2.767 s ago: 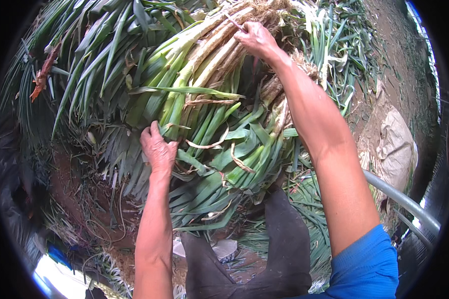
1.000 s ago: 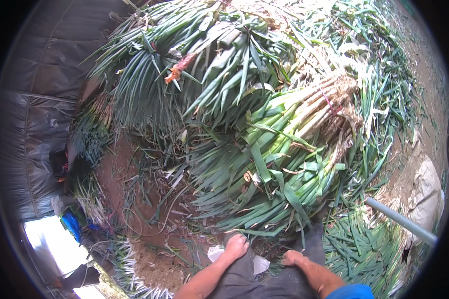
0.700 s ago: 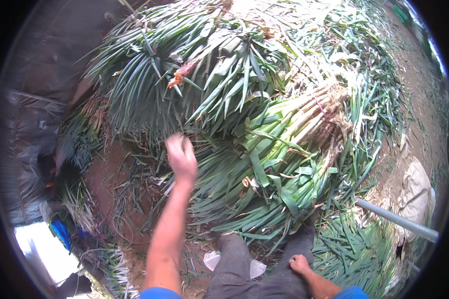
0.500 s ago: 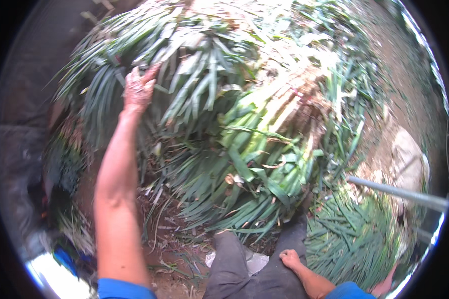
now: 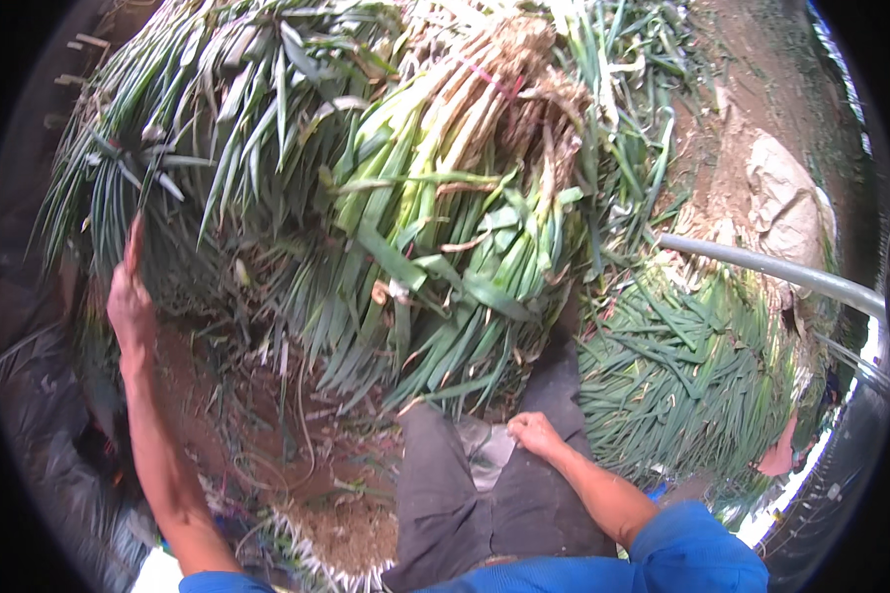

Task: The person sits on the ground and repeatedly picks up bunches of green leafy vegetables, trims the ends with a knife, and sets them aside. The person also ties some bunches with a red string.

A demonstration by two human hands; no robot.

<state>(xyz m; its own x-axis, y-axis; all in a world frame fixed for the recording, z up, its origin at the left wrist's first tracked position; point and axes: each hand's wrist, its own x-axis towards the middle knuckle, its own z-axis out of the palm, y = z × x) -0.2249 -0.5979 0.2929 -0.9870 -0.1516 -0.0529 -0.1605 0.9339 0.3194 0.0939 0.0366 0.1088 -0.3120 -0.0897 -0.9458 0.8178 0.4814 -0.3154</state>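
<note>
At the left edge of a large heap of green onions [image 5: 257,109], my left hand [image 5: 132,296] reaches up to the hanging leaves, a finger stretched along them. It is seen edge-on, its other fingers partly hidden, and I see nothing held in it. My right hand [image 5: 534,433] rests on my right thigh, fingers curled in, with nothing visible inside. Before my knees lies a green onion bundle [image 5: 405,208] with pale stalks and brown roots toward the far side, bound with a red tie [image 5: 491,77]. Its green leaves fan down toward my legs.
To the right lies another green onion pile [image 5: 687,366], with a grey metal pole [image 5: 771,265] crossing above it. A pale sack [image 5: 786,198] sits behind the pole. Between my legs is a whitish sheet [image 5: 485,455]. Loose leaves litter the brown ground [image 5: 351,529]. Dark sheeting [image 5: 44,415] lines the left.
My left hand has moved left and nearer, from the heap's upper leaves down to its left edge. The whole view has shifted. My right hand stays on my thigh.
</note>
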